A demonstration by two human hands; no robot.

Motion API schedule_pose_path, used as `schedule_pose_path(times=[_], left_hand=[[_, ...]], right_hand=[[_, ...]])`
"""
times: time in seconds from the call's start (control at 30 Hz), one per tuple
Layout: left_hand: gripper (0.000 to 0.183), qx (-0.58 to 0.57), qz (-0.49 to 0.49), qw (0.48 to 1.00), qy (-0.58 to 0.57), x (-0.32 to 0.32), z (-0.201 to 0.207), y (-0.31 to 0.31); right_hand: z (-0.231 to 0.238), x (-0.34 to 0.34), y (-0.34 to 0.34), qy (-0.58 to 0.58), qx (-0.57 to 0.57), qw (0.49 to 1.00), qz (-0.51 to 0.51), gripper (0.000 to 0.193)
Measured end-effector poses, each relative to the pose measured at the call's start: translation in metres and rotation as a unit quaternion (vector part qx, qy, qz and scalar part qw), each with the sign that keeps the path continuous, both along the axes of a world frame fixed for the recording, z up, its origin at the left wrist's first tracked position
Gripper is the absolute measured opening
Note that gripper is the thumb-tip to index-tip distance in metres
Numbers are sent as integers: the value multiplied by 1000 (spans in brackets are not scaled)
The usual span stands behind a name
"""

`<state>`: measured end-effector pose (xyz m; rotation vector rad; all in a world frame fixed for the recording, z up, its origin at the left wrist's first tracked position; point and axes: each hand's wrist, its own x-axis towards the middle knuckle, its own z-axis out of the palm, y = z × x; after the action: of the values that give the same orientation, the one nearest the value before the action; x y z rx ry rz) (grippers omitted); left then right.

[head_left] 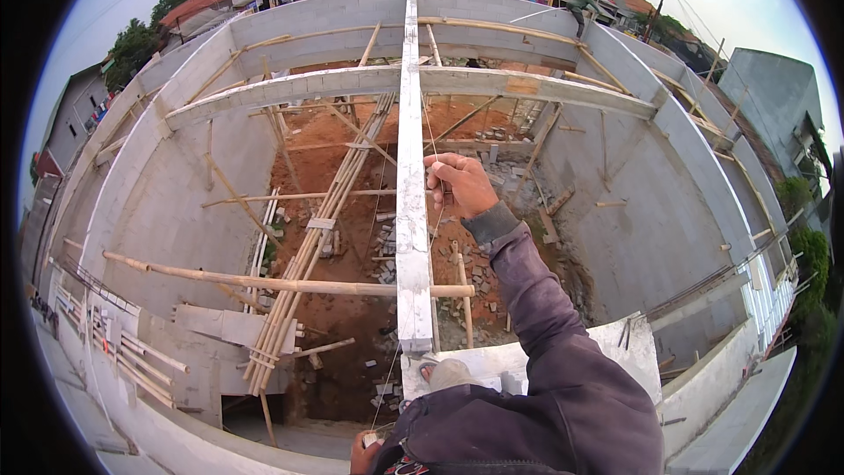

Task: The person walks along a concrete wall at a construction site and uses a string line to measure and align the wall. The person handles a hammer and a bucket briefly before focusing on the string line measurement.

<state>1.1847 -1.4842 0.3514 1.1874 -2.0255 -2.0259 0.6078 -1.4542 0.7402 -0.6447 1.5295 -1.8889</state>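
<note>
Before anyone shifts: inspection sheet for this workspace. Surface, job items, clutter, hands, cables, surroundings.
Surface: long, narrow pale beam running away from the wearer, whitish and stained; pale slab at its near end.
Job's things: thin string along the beam's right side; small pale piece at the lower edge.
Clutter: broken block rubble on red soil below; bundled bamboo poles left of the beam.
Grips: right grip pinches the string; contact with the beam unclear. Left grip, partly cut off, is at the pale piece; hold unclear.
Cables: overhead lines at upper right; at the hands, nothing seen.
Surroundings: grey block walls; another person at the far right.
</note>
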Motion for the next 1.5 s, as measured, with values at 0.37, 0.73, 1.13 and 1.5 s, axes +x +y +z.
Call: schedule_pose_path(times=[0.37, 0.73, 1.13, 1.5], left_hand=[[44, 19, 146, 987, 64, -91, 173, -6], [56, 69, 24, 988, 138, -185, 248, -32], [57, 64, -25, 995, 76, -195, 233, -30], [52, 6, -43, 997, 70, -200, 237, -34]], right_hand=[[111, -158, -125, 99, 109, 988, 48, 21], [55, -229, -191, -25, 136, 988, -71, 9], [50, -258, -161, -52, -7, 985, -167, 12], [199, -130, -137, 190, -292, 931, 111, 44]])
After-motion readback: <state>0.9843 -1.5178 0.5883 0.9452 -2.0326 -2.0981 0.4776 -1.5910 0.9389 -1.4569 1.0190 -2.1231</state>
